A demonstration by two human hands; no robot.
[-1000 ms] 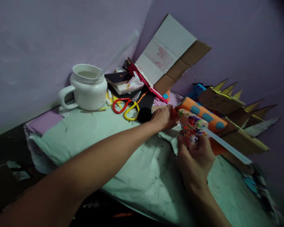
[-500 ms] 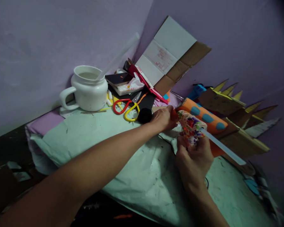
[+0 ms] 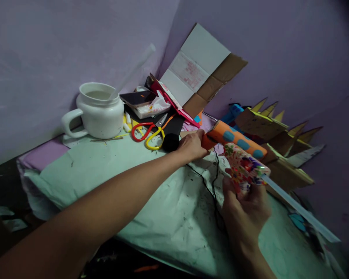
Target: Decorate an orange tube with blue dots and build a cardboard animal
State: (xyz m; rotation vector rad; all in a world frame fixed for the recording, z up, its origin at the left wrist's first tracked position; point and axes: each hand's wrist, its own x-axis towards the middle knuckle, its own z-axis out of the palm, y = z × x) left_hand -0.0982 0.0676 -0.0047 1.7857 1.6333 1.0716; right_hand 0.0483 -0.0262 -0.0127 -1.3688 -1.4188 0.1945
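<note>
My right hand (image 3: 246,209) is closed around a floral-patterned hot glue gun (image 3: 244,162). A translucent glue stick (image 3: 299,207) sticks out of its back end, and its black cord (image 3: 213,182) trails over the table covering. Further forward, my left hand (image 3: 193,145) grips an orange piece (image 3: 208,142) of a cardboard model; most of its fingertips are hidden. Beside it lies an orange tube with blue spots (image 3: 240,141). A round black object (image 3: 171,142) sits just left of my left wrist, by scissors (image 3: 152,133) with red and yellow handles.
A white mug (image 3: 100,116) holding another glue stick (image 3: 133,71) stands at the left. A folded cardboard sheet (image 3: 203,54) leans on the wall behind a phone (image 3: 138,98). Spiky cardboard pieces (image 3: 289,166) fill the right side. Pale green covering (image 3: 163,201) spans the table.
My right hand has drawn the glue gun back to the right, away from the orange piece. My left hand keeps its grip. The whole view has shifted slightly.
</note>
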